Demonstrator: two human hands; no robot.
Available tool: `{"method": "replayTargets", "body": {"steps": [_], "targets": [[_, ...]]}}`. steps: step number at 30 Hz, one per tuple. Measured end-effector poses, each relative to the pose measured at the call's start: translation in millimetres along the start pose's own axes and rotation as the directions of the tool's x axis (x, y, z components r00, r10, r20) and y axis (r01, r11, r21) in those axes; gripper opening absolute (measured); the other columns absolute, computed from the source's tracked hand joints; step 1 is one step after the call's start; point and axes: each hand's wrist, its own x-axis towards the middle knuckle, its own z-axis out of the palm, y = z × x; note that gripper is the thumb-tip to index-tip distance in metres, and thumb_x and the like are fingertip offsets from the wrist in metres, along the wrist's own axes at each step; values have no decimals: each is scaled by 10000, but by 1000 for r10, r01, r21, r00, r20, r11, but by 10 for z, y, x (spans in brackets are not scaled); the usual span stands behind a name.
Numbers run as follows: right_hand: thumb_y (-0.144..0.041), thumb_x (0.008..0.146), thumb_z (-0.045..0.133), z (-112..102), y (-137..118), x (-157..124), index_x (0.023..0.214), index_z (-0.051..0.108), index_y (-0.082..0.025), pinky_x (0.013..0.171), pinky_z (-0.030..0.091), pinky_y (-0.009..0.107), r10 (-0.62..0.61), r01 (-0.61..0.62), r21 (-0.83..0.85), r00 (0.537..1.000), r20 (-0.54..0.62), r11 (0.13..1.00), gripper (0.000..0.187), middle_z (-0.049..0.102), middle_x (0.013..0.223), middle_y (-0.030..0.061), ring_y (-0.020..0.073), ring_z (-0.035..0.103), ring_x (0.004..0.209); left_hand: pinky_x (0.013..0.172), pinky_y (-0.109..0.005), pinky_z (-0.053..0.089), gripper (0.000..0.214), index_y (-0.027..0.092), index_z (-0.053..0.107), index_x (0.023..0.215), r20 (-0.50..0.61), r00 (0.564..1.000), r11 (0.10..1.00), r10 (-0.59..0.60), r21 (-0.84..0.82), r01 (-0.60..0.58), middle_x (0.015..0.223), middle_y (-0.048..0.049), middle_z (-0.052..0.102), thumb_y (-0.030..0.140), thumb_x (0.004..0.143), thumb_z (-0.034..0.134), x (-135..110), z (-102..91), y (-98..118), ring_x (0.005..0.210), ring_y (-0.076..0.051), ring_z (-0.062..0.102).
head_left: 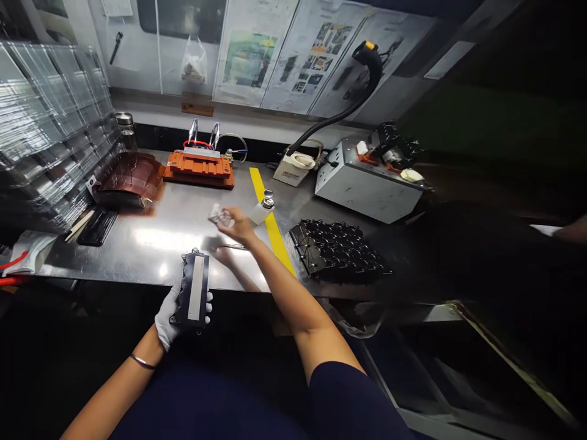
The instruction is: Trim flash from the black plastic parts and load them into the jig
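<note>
My left hand, in a white glove, is closed around a long black plastic part with a pale strip down its middle, held just in front of the steel table's near edge. My right hand, bare, reaches out over the table and pinches a small crumpled white cloth. A little white bottle with a metal cap stands right beside that hand, on the yellow tape line.
An orange fixture with clamps sits at the back. A brown tray and stacked clear trays fill the left. A black tray of parts and a grey metal box lie on the right.
</note>
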Motion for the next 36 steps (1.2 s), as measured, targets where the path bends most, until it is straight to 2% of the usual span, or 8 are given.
{"method": "replayTargets", "body": {"steps": [4, 7, 13, 17, 21, 25, 28, 36], "targets": [[-392, 914, 416, -672, 427, 119, 1369, 421, -145, 977, 300, 451, 312, -357, -92, 895, -319, 929, 517, 449, 1369, 159, 310, 376, 1211, 643, -422, 541, 659, 74, 596, 1096, -39, 999, 1000, 13, 16, -12, 976, -166, 669, 653, 824, 435, 7, 10, -9, 781, -272, 660], [-573, 819, 523, -880, 695, 216, 1203, 603, -244, 884, 344, 490, 422, -460, -177, 881, -216, 870, 512, 588, 1209, 122, 339, 457, 1112, 632, -427, 543, 689, 69, 595, 1090, -42, 999, 1000, 11, 30, -10, 978, -170, 668, 677, 813, 423, 29, 10, -15, 770, -277, 660], [-776, 736, 446, -852, 884, 336, 1051, 680, -337, 896, 309, 524, 175, -186, -176, 982, -77, 967, 589, 700, 920, 62, 305, 521, 1017, 633, -429, 548, 709, 60, 594, 1086, -59, 998, 998, 6, 57, -2, 960, -172, 667, 687, 809, 414, 53, 9, -46, 767, -276, 662], [-729, 782, 450, -889, 787, 339, 1060, 679, -311, 898, 294, 543, 131, -164, -169, 973, -192, 972, 552, 681, 912, 89, 313, 487, 1035, 637, -426, 552, 702, 74, 611, 1056, -58, 998, 995, 20, 97, -14, 951, -163, 673, 697, 806, 404, 38, 44, -38, 758, -272, 666], [-606, 846, 488, -612, 260, -47, 1159, 648, -141, 856, 329, 532, 144, -192, -246, 969, -201, 950, 582, 611, 1040, 192, 347, 461, 1042, 624, -424, 556, 737, 68, 619, 1042, -74, 997, 994, 17, 113, -9, 928, -159, 678, 720, 799, 377, 44, 65, -22, 740, -269, 666], [-420, 844, 585, 59, -345, -767, 1189, 637, -271, 831, 416, 356, -245, 261, -128, 961, 130, 957, 379, 604, 1135, 99, 240, 516, 983, 596, -423, 555, 729, 72, 625, 1032, -114, 993, 993, 3, 118, 10, 892, -155, 683, 716, 800, 377, 75, 50, -5, 706, -264, 669], [-354, 856, 570, 393, -495, -1089, 1187, 642, -260, 840, 414, 358, -197, 207, -137, 977, 83, 969, 351, 609, 1131, 105, 253, 511, 992, 584, -418, 554, 722, 77, 632, 1028, -144, 989, 989, 13, 148, 8, 871, -147, 684, 715, 801, 378, 94, 48, 7, 685, -261, 668], [-343, 865, 561, 345, -405, -1040, 1192, 639, -272, 816, 370, 356, -141, 153, -189, 987, 74, 970, 343, 609, 1105, 106, 253, 483, 980, 572, -401, 553, 729, 70, 628, 1040, -154, 988, 988, -5, 150, 29, 875, -155, 685, 714, 798, 386, 91, 60, 25, 681, -261, 668]]}}
